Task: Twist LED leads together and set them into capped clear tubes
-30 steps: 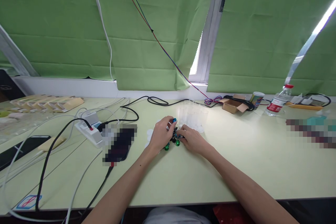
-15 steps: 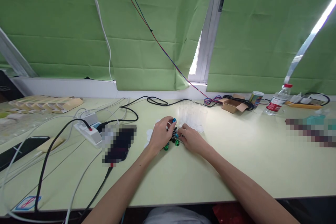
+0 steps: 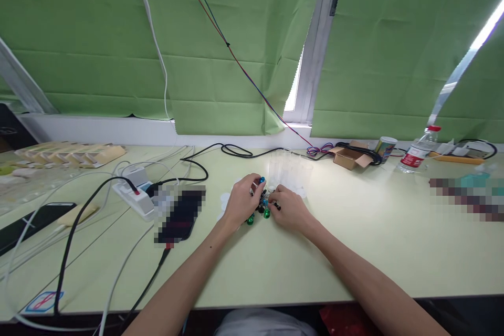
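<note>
A small cluster of dark parts with shiny balls lies between my hands at the middle of the table; its exact kind is too small to make out. A green ball (image 3: 266,213) and a second green ball (image 3: 250,219) stick out at its near side, and a blue ball (image 3: 262,180) shows at its top. My left hand (image 3: 243,199) is closed round the cluster's left side, fingertips near the blue ball. On the right, my right hand (image 3: 289,207) pinches a small black piece (image 3: 276,206) against the cluster. The fingers hide much of it.
Clear plastic containers (image 3: 289,170) stand just behind my hands. Leftward lie a phone (image 3: 183,215), a white power strip (image 3: 137,202) and loose cables. A small cardboard box (image 3: 350,157), a can (image 3: 384,149) and a water bottle (image 3: 417,155) stand at the back right.
My right fingers have shifted slightly at the cluster, and the black piece shows more plainly between them. My left hand stays in place. The whole view has moved very slightly.
</note>
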Motion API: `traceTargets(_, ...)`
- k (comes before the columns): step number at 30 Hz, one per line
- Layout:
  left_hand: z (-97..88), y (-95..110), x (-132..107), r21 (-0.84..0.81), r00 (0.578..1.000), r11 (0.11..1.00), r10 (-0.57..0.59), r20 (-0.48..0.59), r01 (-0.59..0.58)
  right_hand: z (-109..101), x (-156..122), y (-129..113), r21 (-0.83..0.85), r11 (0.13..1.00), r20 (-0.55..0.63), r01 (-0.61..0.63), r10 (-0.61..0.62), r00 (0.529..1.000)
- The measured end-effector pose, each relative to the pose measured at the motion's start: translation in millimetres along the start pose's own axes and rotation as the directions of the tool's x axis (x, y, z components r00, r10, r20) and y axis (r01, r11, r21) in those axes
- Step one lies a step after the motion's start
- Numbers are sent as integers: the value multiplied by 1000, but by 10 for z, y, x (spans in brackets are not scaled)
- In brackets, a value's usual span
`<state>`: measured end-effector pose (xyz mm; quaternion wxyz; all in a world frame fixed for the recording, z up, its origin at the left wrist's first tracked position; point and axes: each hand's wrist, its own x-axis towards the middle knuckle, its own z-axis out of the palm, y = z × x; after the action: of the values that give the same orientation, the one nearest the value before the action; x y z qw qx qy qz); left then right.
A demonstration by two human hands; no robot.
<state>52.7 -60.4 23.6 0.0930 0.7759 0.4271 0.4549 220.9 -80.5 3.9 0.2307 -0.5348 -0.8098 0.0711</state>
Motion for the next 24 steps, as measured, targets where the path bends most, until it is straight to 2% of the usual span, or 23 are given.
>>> traceTargets(4, -3, 10, 1, -2, 1000, 1000, 5, 2, -5, 36, 14, 11, 62, 998, -44, 12, -10, 999)
traceTargets(10, -15, 29, -5, -2, 999, 1000, -29, -14, 29, 67, 45, -5, 102, 989, -96, 110, -100, 990)
traceTargets(19, -27, 32, 11, -3, 998, 999, -39, -42, 39, 109, 163, -29, -21, 991, 18, 129, -129, 992)
traceTargets(24, -27, 47, 13, 0, 998, 999, -35, -48, 35, 119, 175, -35, -32, 992, 14, 118, -118, 993)
